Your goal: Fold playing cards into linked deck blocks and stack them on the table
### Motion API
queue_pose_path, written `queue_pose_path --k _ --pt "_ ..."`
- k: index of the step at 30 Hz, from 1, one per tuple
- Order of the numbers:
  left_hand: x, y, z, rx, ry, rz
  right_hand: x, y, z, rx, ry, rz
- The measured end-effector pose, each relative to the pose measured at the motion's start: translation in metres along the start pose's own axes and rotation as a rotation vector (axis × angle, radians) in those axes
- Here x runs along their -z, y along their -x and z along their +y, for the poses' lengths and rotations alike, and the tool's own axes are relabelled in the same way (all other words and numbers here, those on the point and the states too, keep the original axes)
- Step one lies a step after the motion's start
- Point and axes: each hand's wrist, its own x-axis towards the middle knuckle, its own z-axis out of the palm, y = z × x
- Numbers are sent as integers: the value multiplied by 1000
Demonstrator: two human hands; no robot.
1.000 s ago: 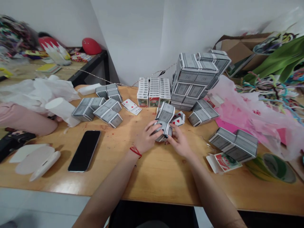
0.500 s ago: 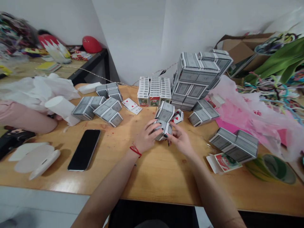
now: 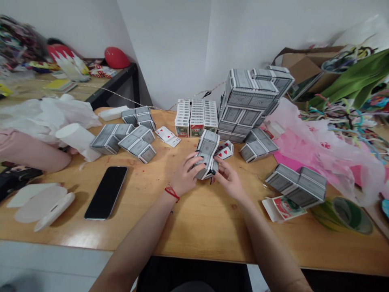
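Between my hands is a block folded from playing cards [image 3: 208, 142], its grey patterned backs facing out. My left hand [image 3: 184, 175] grips its left side, fingers bent over the top. My right hand [image 3: 228, 177] pinches its right lower edge with thumb and fingertips; a small dark bit below the thumb is too small to make out. Just behind the right fingers lie loose playing cards [image 3: 225, 151] with red hearts. A taller stack of joined card blocks [image 3: 251, 99] rises behind, and three columns of card boxes [image 3: 197, 117] stand to its left.
More card blocks sit at left [image 3: 138, 144] and right [image 3: 296, 184]. A phone [image 3: 106, 192] lies front left, near a white compact case [image 3: 42, 207]. At right are an opened card box [image 3: 284, 209], a roll of green tape [image 3: 345, 217] and pink plastic bags [image 3: 322, 142].
The view has shifted slightly. My right fingers have moved a little on the block's right edge, while my left hand keeps its grip.
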Motion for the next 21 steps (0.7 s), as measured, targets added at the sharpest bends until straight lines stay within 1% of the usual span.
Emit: queue_pose_path --k 7,21 --pt "1 -2 0 -14 15 -5 -1 0 -1 18 52 13" --pt "0 0 -1 -9 33 -13 -4 1 -3 9 -5 31"
